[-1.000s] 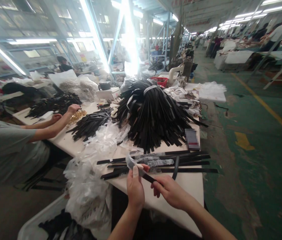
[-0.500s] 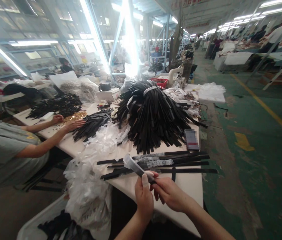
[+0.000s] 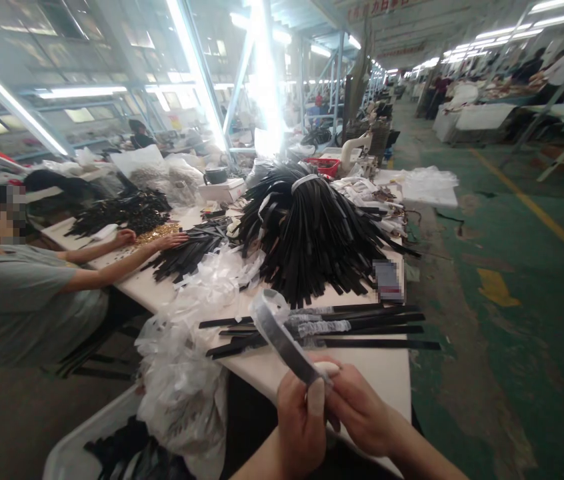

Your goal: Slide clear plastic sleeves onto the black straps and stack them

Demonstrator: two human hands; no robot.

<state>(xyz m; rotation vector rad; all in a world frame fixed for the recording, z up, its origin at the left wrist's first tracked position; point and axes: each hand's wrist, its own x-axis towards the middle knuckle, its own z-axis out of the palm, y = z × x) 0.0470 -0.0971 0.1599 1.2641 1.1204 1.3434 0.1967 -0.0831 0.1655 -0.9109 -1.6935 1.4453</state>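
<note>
**Two bare hands pinch the end of a film-covered black strap at a table's near side**

A long, pale-topped table [image 3: 387,373] reaches away from the wearer across a busy workshop. At the left sits a person in a grey shirt [image 3: 22,300], one hand at a smaller pile of black strips [image 3: 189,250]. A large, fanned bundle of flat black strips [image 3: 312,247] fills the table's middle. A crumpled heap of translucent white film [image 3: 182,380] spills over the near left edge. Closer in, several long black strips [image 3: 387,344] lie roughly side by side, some with whitish, rumpled wrapping.

The step in hand seems to be working the strap's near end with the fingertips; whether the film is being peeled or smoothed cannot be told. The next move calls for a precise pinch at that end, with the strap held steady.

Left hand [image 3: 299,417]: upright, fingers curled, its pale-covered thumb [image 3: 315,397] pressed on the strap. Right hand [image 3: 362,407]: comes in from the right, fingers bent and closed around the same end, fingertips meeting the left's. The narrow black strap with translucent film [image 3: 287,347] rises from both hands and curves up and leftward, its far end curled above the laid-out strips.
</note>
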